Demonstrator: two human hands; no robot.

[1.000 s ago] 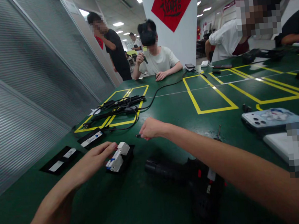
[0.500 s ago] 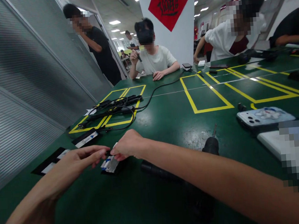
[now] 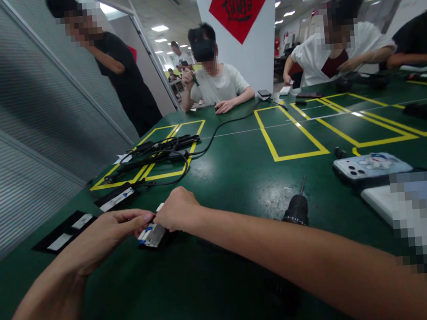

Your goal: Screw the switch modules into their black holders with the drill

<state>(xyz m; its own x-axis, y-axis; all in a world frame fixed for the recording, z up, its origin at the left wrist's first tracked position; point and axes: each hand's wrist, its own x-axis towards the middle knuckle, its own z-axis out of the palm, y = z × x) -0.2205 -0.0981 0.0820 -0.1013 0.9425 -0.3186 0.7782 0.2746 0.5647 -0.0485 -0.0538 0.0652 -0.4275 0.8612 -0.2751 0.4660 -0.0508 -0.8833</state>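
Note:
My left hand (image 3: 124,225) is closed, thumb against fingers, at the upper left edge of a small metal part (image 3: 153,235) with blue bits. My right hand (image 3: 176,209) is bent over the same part from the right, its fingers curled and mostly hidden. The fingertips of both hands nearly meet; what they pinch is too small to name. Beyond them lies a black strip with a white label (image 3: 117,199). A black sheet with two white pieces (image 3: 59,241) is left of my left hand.
A black power screwdriver (image 3: 296,209) lies partly under my right forearm. Black cables (image 3: 161,153) lie inside yellow tape at the left. A phone (image 3: 372,165) is at the right. Several people are around the green table (image 3: 232,171).
The view has shifted slightly. Both hands remain at the metal part, my right fingers now more hidden. A person in white at the right has raised one arm across the chest.

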